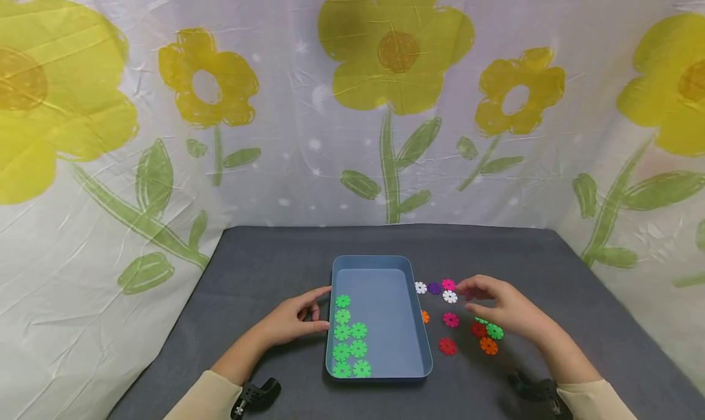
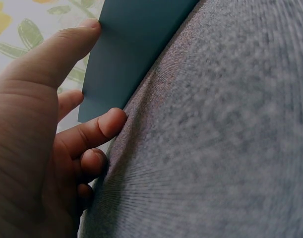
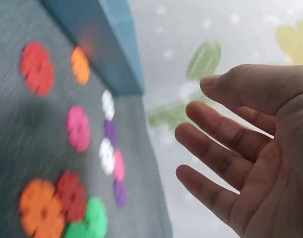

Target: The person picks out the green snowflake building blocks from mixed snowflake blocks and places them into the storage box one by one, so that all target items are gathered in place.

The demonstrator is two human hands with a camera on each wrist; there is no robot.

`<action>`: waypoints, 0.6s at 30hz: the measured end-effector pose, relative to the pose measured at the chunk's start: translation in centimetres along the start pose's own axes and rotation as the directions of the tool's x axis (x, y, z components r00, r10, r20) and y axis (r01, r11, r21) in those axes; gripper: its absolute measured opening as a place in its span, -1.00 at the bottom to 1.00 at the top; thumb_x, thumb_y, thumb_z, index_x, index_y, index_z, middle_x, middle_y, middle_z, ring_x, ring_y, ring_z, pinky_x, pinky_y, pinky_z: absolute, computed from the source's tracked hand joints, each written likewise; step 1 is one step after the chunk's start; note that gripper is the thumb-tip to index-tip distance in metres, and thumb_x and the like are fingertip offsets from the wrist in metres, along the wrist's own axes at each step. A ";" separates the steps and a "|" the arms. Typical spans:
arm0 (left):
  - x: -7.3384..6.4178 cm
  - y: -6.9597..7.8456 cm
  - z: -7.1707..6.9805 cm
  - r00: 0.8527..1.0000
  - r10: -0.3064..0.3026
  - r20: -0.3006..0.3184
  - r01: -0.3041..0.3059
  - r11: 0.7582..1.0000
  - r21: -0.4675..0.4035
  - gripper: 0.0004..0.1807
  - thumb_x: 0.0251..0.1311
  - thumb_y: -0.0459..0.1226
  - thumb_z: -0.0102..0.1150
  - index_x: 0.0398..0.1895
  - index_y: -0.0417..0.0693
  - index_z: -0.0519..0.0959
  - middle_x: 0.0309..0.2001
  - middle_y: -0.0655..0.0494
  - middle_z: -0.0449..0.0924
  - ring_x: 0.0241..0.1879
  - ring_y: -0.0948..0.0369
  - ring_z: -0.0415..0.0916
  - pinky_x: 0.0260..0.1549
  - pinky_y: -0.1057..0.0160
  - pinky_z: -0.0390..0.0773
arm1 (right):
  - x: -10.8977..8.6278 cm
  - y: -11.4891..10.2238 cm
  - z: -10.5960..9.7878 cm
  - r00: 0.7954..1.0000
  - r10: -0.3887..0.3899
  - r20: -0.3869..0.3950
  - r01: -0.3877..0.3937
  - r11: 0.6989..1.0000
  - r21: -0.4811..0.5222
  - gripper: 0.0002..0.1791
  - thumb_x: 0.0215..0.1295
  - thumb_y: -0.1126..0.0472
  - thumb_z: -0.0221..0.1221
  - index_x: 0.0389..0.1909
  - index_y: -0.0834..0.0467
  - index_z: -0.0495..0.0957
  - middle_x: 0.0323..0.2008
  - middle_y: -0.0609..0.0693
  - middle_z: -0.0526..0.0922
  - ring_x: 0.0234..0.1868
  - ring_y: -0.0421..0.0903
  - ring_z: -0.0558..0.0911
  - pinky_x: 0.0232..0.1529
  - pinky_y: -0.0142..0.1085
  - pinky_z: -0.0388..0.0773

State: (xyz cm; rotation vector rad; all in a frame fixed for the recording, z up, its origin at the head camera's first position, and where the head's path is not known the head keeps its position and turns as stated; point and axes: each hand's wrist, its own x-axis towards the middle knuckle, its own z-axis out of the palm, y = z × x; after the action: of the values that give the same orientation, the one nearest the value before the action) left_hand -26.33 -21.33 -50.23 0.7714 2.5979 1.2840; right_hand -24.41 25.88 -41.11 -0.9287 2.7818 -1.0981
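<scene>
A blue-grey rectangular tray [image 1: 391,322] lies on the table, with several green flower-shaped plastic discs [image 1: 358,349] in rows along its left side. My left hand [image 1: 289,320] touches the outside of the tray's left wall with thumb and fingertips. In the left wrist view, the thumb rests against the tray wall [image 2: 129,47]. To the right of the tray, my right hand [image 1: 507,302] hovers over loose discs with its fingers spread and nothing between them. The right wrist view shows a red disc [image 3: 37,68], a pink disc [image 3: 78,129] and an orange disc [image 3: 41,209] below that hand.
White discs [image 1: 450,296], a purple disc [image 1: 434,288] and others lie beside the tray's right wall. A green disc [image 1: 494,331] is partly near the right wrist. A dark grey cloth [image 1: 275,255] covers the table, and a flowered curtain [image 1: 286,132] hangs behind it.
</scene>
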 end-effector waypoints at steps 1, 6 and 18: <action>0.0 0.0 0.0 1.000 0.000 0.000 0.000 1.000 -0.003 -0.16 0.30 0.01 0.39 0.57 0.05 0.28 -0.32 0.22 0.55 -0.52 0.30 0.30 -0.48 0.29 0.36 | -0.3 0.4 -0.1 1.000 0.016 0.001 -0.016 1.000 -0.007 -0.69 0.38 0.32 0.32 0.11 0.12 0.61 0.01 -0.04 0.65 -0.04 0.00 0.65 0.08 -0.07 0.58; -0.1 0.1 -0.1 1.000 0.002 0.001 -0.002 1.000 -0.007 -0.16 0.30 0.01 0.40 0.57 0.06 0.28 -0.32 0.21 0.55 -0.52 0.29 0.30 -0.48 0.28 0.36 | -1.7 2.3 -0.1 0.993 0.118 0.023 -0.117 0.992 -0.036 -0.70 0.39 0.28 0.32 0.11 0.18 0.61 0.02 0.06 0.66 -0.04 0.00 0.64 0.07 0.02 0.56; -0.2 0.4 0.0 1.000 -0.006 -0.002 0.006 1.000 -0.029 -0.18 0.28 -0.02 0.42 0.56 0.10 0.30 -0.32 0.20 0.54 -0.53 0.24 0.30 -0.48 0.26 0.35 | -2.9 6.2 0.6 0.972 0.226 0.061 -0.217 0.967 -0.130 -0.54 0.30 0.23 0.40 0.17 0.31 0.61 0.02 0.09 0.60 0.00 0.06 0.60 -0.04 -0.07 0.58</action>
State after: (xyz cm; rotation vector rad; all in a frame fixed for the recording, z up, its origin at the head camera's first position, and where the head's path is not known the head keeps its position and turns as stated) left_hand -26.04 -21.23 -49.91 0.7570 2.5755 1.3180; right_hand -25.10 30.62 -46.07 -0.6300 2.8308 -0.8517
